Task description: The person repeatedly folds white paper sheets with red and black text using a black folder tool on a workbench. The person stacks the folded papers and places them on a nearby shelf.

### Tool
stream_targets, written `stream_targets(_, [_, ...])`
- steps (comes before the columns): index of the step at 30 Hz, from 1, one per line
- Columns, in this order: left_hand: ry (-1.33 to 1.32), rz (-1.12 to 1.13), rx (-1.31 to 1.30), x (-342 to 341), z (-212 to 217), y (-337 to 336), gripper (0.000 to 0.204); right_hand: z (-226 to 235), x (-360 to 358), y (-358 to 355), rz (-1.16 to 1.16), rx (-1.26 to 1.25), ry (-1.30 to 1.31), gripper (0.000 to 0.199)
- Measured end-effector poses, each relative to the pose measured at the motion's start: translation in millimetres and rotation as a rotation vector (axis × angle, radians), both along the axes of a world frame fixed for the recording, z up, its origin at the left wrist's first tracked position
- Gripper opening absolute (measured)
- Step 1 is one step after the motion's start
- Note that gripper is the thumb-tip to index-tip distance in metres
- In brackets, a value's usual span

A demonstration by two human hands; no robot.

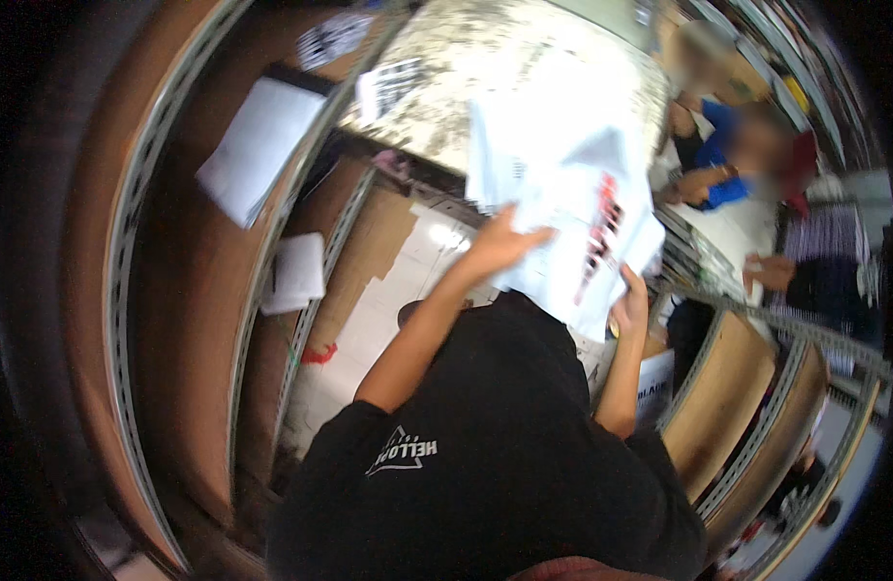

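Note:
In front of my body is a loose bundle of white sheets (572, 266), its top face printed in red and dark marks. My left hand (509, 242) grips its left edge, thumb lying over the top and fingers hidden beneath. At the lower right edge, my right hand (631, 302) is closed on the same sheets. More white sheets (487, 160) lie just beyond on a worn, stained tabletop (437, 58). Glare and motion blur wash out where the bundle and those sheets meet, so I cannot tell if they touch.
Metal-framed wooden shelves (190, 242) rise at the left, holding a paper stack (262, 145) and a white pad (298, 271). More shelving (727, 397) stands at the lower right. People, one in a blue shirt (722, 155), are at the upper right. A printed box (656, 382) sits near my right arm.

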State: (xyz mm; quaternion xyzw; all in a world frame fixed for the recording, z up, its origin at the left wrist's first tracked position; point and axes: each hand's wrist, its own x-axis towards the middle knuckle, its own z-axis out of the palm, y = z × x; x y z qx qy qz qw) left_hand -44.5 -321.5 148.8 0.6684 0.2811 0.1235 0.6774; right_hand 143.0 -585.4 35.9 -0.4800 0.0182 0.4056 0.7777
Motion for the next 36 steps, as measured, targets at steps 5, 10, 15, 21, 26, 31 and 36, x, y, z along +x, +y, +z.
stream_targets(5, [0.098,0.299,0.112,25,-66,70,0.038,40,96,79,0.172,-0.558,-0.542,0.045])
stream_targets(10, [0.22,0.354,0.198,58,-104,108,0.051,15,154,141,0.078,-0.705,-0.992,0.055])
stream_targets(15, [0.75,0.302,0.67,93,-109,114,0.086,10,173,175,0.171,-1.216,-1.218,0.078])
stream_targets(21, [0.665,0.307,0.444,91,-142,148,0.097,3,191,188,0.261,-1.358,-0.969,0.104])
stream_targets(26, [0.596,0.141,-0.127,97,-117,160,0.078,-30,238,188,0.435,-1.044,-0.765,0.085])
stream_targets(31, [0.371,0.493,-0.236,93,-120,130,0.059,16,219,190,0.384,-0.851,-0.835,0.067])
stream_targets(36, [0.32,0.412,-0.334,84,-141,130,0.057,20,221,194,0.45,-0.615,-0.476,0.058])
